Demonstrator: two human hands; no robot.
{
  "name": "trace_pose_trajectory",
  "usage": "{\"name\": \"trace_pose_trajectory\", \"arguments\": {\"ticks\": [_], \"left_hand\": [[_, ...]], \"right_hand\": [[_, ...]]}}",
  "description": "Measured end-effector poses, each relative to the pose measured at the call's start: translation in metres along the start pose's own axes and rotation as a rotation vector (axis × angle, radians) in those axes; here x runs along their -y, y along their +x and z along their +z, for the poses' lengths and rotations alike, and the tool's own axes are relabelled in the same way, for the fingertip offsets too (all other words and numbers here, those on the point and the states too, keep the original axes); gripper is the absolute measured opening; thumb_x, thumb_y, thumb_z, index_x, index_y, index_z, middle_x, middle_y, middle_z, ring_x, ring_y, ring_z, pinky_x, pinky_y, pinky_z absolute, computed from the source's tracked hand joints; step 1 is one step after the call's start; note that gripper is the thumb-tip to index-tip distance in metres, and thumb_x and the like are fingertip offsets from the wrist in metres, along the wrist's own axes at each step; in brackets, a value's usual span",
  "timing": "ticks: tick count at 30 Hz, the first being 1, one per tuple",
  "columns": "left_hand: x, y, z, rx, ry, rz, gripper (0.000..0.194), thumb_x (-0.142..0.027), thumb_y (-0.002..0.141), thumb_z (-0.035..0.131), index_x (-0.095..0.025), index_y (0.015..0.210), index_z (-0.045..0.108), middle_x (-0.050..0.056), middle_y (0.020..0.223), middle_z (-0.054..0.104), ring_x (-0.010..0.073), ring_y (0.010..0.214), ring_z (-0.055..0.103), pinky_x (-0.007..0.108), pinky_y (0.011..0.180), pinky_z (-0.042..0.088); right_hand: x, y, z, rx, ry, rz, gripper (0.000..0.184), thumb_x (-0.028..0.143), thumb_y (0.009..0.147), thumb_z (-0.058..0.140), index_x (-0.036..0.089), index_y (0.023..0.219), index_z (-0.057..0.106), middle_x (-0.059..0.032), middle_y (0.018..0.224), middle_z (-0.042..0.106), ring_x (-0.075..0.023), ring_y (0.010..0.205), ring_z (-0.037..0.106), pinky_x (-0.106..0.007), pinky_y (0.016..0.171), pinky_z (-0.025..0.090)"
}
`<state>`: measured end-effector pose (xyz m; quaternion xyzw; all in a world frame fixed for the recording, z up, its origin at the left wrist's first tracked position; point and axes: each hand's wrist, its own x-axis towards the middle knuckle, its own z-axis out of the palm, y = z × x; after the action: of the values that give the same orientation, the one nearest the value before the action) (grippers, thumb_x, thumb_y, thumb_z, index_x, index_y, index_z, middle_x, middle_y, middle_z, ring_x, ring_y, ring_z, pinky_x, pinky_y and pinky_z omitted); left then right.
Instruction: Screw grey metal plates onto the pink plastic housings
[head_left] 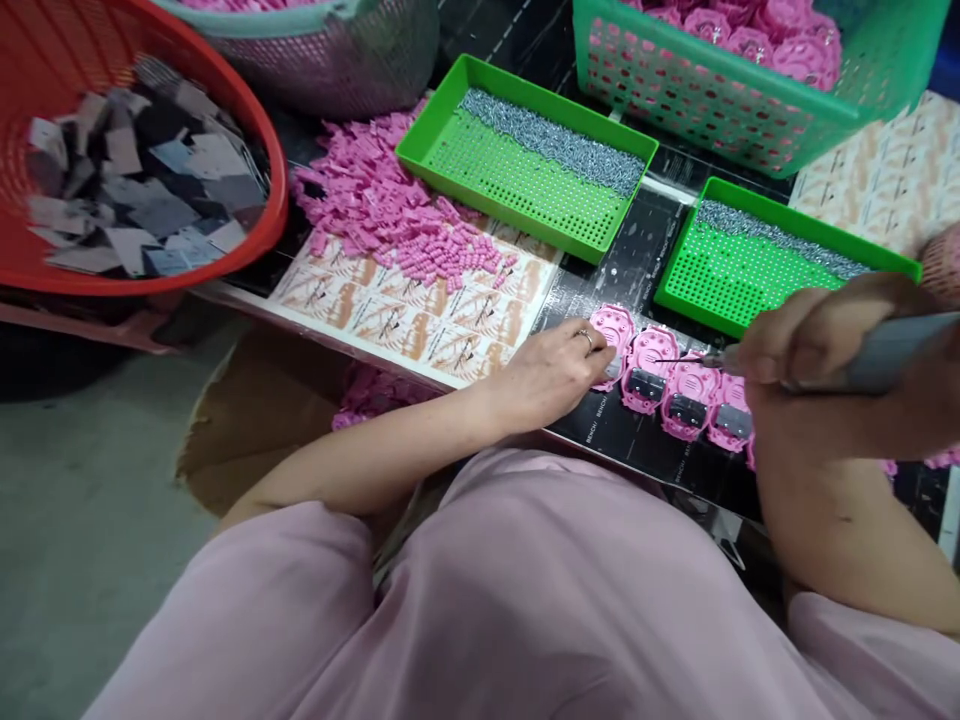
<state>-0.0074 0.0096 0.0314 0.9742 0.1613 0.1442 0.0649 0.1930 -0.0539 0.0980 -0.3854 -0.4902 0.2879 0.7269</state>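
A row of pink plastic housings (679, 385) with dark inserts lies on the black board (637, 270) in front of me. My left hand (559, 365), a ring on one finger, rests closed on the leftmost pink housing (611, 330) and holds it down. A grey electric screwdriver (877, 350) is gripped in my right hand (810, 335), and its thin bit (686, 358) points left over the second housing. Two green trays (525, 175) (742, 265) of small silver screws stand just beyond the row.
A heap of small pink parts (390, 215) covers printed cards at the left. A red basket (142, 250) holds grey squares at the far left. A teal basket (720, 95) of pink pieces stands behind, beside a grey mesh basket (337, 50). My pink-clothed lap fills the foreground.
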Motion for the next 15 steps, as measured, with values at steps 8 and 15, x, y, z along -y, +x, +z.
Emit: {"name": "trace_pose_trajectory", "arguments": {"ticks": [8, 15], "left_hand": [[0.002, 0.000, 0.000, 0.049, 0.037, 0.018, 0.019, -0.018, 0.094, 0.051, -0.012, 0.106, 0.066, 0.008, 0.100, 0.069, 0.0205, 0.098, 0.059, 0.032, 0.084, 0.051], [0.002, 0.000, 0.000, 0.040, 0.034, 0.000, 0.018, -0.021, 0.094, 0.054, -0.012, 0.103, 0.066, 0.008, 0.096, 0.069, 0.0213, 0.095, 0.058, 0.030, 0.078, 0.051]], "right_hand": [[-0.015, -0.002, 0.046, 0.035, -0.032, -0.081, 0.040, 0.038, 0.086, 0.061, 0.022, 0.051, 0.048, 0.0053, 0.041, 0.033, -0.0095, 0.031, 0.041, -0.024, 0.028, 0.032], [-0.026, -0.004, 0.045, 0.090, 0.045, -0.177, 0.010, 0.025, 0.087, 0.058, 0.029, 0.081, 0.064, 0.0081, 0.044, 0.040, -0.0080, 0.030, 0.037, -0.020, 0.029, 0.035]]}}
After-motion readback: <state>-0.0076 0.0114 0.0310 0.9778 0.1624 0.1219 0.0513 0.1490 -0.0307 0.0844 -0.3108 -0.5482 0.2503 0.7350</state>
